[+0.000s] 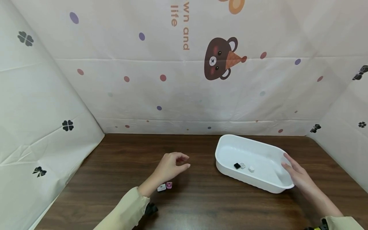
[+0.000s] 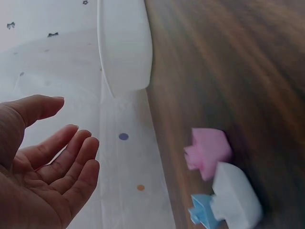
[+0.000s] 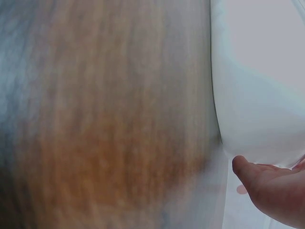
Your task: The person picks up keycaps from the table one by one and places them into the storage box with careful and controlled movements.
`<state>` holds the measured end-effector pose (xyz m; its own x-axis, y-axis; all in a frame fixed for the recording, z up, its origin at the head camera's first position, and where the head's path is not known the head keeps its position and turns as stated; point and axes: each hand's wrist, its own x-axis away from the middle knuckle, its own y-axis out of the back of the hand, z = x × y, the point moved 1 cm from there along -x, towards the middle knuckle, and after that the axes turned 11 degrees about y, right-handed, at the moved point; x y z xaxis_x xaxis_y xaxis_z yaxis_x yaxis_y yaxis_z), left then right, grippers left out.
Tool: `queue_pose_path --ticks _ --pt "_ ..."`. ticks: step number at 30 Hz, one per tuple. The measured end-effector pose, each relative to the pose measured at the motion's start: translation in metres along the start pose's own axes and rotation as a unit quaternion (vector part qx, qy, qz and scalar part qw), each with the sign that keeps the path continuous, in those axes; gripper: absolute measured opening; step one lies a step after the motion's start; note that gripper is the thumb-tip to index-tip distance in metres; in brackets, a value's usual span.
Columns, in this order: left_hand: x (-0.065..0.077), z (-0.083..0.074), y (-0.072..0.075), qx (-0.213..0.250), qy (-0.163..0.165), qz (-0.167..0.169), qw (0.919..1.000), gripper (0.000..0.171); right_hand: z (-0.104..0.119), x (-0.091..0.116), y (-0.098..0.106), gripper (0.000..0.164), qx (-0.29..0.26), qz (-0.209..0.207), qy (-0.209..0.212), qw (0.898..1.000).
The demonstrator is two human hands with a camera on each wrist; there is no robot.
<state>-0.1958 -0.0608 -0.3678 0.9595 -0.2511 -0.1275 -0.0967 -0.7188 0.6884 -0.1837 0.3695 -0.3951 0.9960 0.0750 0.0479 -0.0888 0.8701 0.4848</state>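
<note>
My left hand (image 1: pixel 171 166) is raised over the table, fingers loosely bent and thumb apart, with nothing between them. Below its wrist lie a pink keycap (image 1: pixel 169 185) and a white keycap (image 1: pixel 162 187); the left wrist view also shows a small blue keycap (image 2: pixel 204 210) against the white one. To the right, my right hand (image 1: pixel 300 177) grips the right end of a white plastic tray (image 1: pixel 267 163), thumb over the rim. Inside the tray sit a black keycap (image 1: pixel 237 166) and two white ones, one printed (image 1: pixel 242 165) and one plain (image 1: pixel 251 169).
A dark wooden table (image 1: pixel 201 207) carries everything. Behind it hangs a pale printed cloth (image 1: pixel 178 95) with dots and a bear, and similar cloth stands along both sides. The tray lies slantwise near the back right.
</note>
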Motion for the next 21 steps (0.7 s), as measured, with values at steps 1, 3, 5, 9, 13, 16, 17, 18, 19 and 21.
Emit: queue_pose_path --ticks 1,3,5,9,13,16,17,18,19,21 --pt "0.001 0.002 0.000 -0.001 0.003 0.001 1.0000 0.023 0.000 0.000 0.000 0.067 0.001 -0.001 0.001 1.000" --pt "0.003 0.006 0.001 -0.002 0.010 0.001 0.9999 0.023 0.000 0.000 0.000 0.067 0.001 -0.003 0.003 1.000" --pt "0.006 0.009 0.003 0.000 0.014 -0.003 0.9999 0.022 0.000 0.000 0.000 0.067 0.002 -0.003 0.003 1.000" --pt "0.010 0.014 0.006 0.007 0.011 -0.017 0.9998 0.020 -0.001 0.000 0.001 0.068 0.001 -0.001 0.000 1.000" --pt "0.015 0.018 0.008 0.006 0.018 -0.018 0.9997 0.021 -0.001 0.000 0.001 0.067 -0.002 -0.001 0.000 1.000" --pt "0.018 0.024 0.009 0.004 0.027 -0.013 0.9995 0.022 -0.001 0.000 0.000 0.068 -0.003 -0.001 0.000 1.000" --pt "0.019 0.026 0.009 0.002 0.029 -0.013 0.9995 0.022 0.000 0.000 0.000 0.068 -0.003 -0.001 -0.002 1.000" --pt "0.020 0.027 0.010 0.001 0.030 -0.012 0.9995 0.022 0.000 0.000 0.000 0.068 -0.002 -0.001 -0.003 1.000" --pt "0.021 0.029 0.010 0.002 0.031 -0.012 0.9994 0.021 0.000 0.000 0.000 0.068 -0.002 0.000 -0.004 1.000" --pt "0.023 0.032 0.012 0.002 0.037 -0.011 0.9993 0.021 0.000 -0.001 0.000 0.068 -0.002 -0.001 -0.004 1.000"
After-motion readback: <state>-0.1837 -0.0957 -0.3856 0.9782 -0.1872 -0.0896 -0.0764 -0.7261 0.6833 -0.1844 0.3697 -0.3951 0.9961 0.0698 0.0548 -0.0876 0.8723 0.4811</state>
